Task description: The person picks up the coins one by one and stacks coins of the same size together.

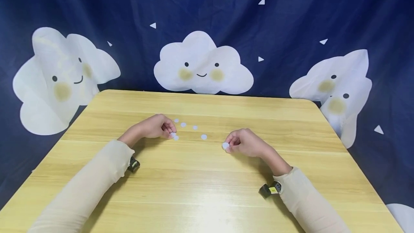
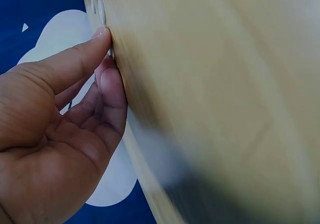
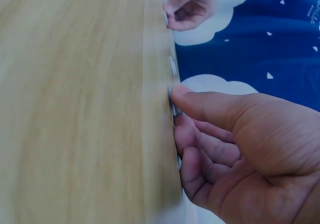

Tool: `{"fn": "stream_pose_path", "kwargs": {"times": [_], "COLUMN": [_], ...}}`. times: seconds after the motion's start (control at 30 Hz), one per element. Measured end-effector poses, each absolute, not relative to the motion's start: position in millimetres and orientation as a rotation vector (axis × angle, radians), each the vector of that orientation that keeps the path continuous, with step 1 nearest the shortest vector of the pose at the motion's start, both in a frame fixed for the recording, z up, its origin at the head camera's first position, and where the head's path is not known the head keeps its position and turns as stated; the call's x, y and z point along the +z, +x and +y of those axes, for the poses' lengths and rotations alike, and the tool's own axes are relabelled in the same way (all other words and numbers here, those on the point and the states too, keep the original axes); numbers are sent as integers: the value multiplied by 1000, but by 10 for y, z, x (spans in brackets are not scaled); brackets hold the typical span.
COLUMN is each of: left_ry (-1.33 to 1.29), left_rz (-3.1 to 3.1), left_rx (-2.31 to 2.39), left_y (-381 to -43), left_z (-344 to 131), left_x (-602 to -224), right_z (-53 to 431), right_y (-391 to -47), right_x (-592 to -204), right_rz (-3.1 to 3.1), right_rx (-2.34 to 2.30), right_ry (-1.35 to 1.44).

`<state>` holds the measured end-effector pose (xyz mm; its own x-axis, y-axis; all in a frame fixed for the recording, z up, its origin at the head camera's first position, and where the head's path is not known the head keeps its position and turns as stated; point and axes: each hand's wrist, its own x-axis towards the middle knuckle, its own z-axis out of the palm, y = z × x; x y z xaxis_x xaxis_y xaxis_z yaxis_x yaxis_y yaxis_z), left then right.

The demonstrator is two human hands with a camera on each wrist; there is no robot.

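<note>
In the head view my left hand (image 1: pixel 157 126) is at the left end of a scatter of small, thin white discs. Its thumb and fingertips pinch a white disc (image 1: pixel 173 134); another disc (image 1: pixel 176 138) lies right beside it. My right hand (image 1: pixel 246 142), to the right of the scatter, holds a white disc (image 1: pixel 225 146) by its edges between thumb and fingers. The right wrist view shows layered edges in that grip (image 3: pixel 175 106), so there may be more than one disc. The left wrist view has the left hand's disc mostly hidden behind the thumb (image 2: pixel 97 44).
Between the hands, more discs lie apart on the wooden table (image 1: pixel 200 179): one disc (image 1: pixel 204 137) nearest the right hand, others (image 1: pixel 183 124) farther left. Behind the table's far edge hangs a dark blue curtain (image 1: pixel 207 10) printed with clouds. Small black cameras (image 1: pixel 133 164) sit at both wrists.
</note>
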<state>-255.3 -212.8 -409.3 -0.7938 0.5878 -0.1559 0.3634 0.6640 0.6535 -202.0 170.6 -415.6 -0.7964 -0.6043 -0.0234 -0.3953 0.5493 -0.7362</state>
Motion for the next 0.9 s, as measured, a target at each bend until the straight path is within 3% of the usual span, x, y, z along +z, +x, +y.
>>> {"fn": "stream_pose_path", "kwargs": {"times": [0.9], "left_ry": [632], "left_rz": [2528], "left_rx": [919], "left_y": [-2180], "left_z": [-2111], "left_x": [-4003], "right_z": [1710], "right_y": [-2008], "right_x": [-4143], "right_rz": [2492], "right_rx": [-1122], "right_ry": [-847]}}
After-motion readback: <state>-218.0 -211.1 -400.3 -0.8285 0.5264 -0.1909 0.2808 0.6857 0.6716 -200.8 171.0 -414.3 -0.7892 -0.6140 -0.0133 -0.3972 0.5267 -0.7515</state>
